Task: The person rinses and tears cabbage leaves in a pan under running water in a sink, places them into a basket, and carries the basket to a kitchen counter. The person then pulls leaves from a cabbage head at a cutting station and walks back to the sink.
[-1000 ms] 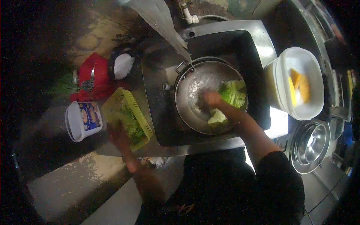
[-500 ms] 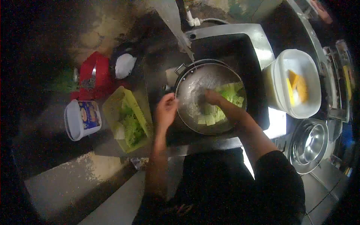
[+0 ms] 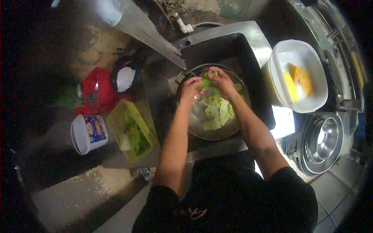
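Observation:
A round metal pan (image 3: 194, 126) stands in the dark sink, with cut pale-green lettuce (image 3: 219, 110) and water in it. Over the far side of the pan, my left hand (image 3: 191, 91) has its fingers curled at a green lettuce leaf (image 3: 206, 80). My right hand (image 3: 224, 83) grips the same leaf from the other side, fingers bent around it. Just beyond my hands hangs the end of a long translucent plastic sleeve (image 3: 155, 37), with water running from it into the pan.
Left of the sink (image 3: 252, 33) are a yellow-green basket (image 3: 116, 116) of leafy greens, a white tub (image 3: 79, 134) and a red bag (image 3: 101, 83). On the right stand a white container (image 3: 276, 70) with yellow and orange pieces and stacked metal bowls (image 3: 325, 143).
My left hand has come in from the pan's left edge to over it. My right hand has risen from the water to the far side, and a leaf is now between both hands.

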### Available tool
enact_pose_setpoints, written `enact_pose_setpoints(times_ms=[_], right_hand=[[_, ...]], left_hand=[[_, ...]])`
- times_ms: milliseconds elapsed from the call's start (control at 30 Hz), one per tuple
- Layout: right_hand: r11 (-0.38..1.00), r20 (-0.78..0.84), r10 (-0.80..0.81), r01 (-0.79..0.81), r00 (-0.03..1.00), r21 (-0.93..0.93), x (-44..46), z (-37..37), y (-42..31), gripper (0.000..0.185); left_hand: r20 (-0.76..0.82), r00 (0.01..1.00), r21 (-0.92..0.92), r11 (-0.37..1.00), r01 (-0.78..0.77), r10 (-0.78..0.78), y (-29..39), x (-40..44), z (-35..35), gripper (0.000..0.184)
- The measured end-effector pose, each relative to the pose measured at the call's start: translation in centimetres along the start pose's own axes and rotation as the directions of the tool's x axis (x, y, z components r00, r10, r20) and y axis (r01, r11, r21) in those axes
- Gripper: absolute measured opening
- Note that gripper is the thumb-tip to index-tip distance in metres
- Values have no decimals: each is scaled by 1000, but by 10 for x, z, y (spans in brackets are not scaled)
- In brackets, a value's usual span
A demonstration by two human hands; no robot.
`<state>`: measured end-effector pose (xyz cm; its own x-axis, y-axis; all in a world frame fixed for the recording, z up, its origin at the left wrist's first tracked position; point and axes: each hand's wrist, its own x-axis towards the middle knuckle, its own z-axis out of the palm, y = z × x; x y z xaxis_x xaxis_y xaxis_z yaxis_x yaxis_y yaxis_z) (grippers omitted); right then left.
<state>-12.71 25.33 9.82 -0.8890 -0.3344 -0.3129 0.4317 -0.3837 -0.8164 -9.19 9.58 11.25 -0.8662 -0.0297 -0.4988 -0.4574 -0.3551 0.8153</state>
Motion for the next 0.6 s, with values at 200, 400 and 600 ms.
enact_pose_setpoints(times_ms=[200,400,600], right_hand=[[992,89,120,-123,989,25,-5,-4,5,36],[996,142,22,-9,990,-93,-8,-2,4,25],[992,-32,-30,26,999,-120,3,-2,15,23]], left_hand=[[94,986,209,966,-155,138,33,14,6,14],[162,984,459,877,-141,73,42,13,3,22],[8,1000,214,976,-31,30,39,16,1,36]])
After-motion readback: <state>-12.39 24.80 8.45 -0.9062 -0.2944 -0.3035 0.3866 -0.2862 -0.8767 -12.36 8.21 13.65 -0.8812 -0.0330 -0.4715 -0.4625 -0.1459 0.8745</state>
